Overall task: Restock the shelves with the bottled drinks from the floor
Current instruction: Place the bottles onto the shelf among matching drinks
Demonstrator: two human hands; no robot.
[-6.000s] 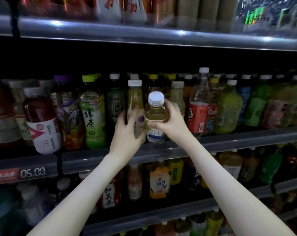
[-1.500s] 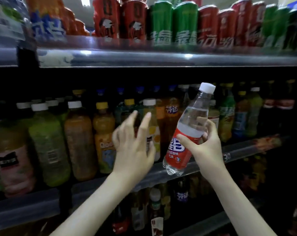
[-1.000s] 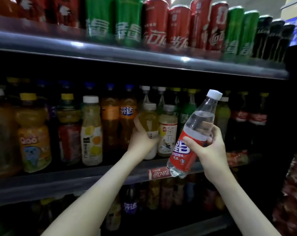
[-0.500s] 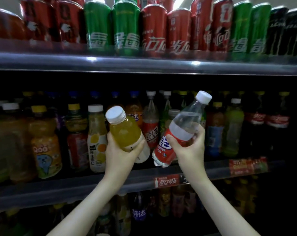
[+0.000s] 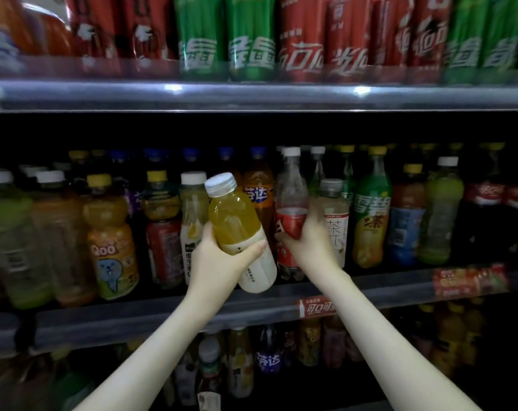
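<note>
- We faced the middle shelf [image 5: 133,318], packed with upright bottled drinks from edge to edge.
- The top shelf [image 5: 251,96] above carried a row of red Coca-Cola cans [image 5: 302,40] and green Sprite cans [image 5: 251,40], blurred.
- More bottles [image 5: 266,360] stood on the shelf below, dim and hard to read.
- Our left hand [image 5: 219,262] was wrapped around the lower half of a yellow juice bottle [image 5: 237,226] with a white cap. The bottle was tilted, cap leaning left, and held in the air in front of the middle shelf.
- Our right hand [image 5: 311,247] was curled around a clear soda bottle [image 5: 290,203] at its red label. The bottle was upright in the front row, between an orange Fanta bottle [image 5: 259,197] and a white-label tea bottle [image 5: 334,221].
- The soda bottle's base was at shelf level; we couldn't tell whether it was fully set down.
- A Qoo bottle [image 5: 112,241] stood well to the left.
- A red Coca-Cola price tag [image 5: 315,307] sat on the shelf rim under our right wrist.
</note>
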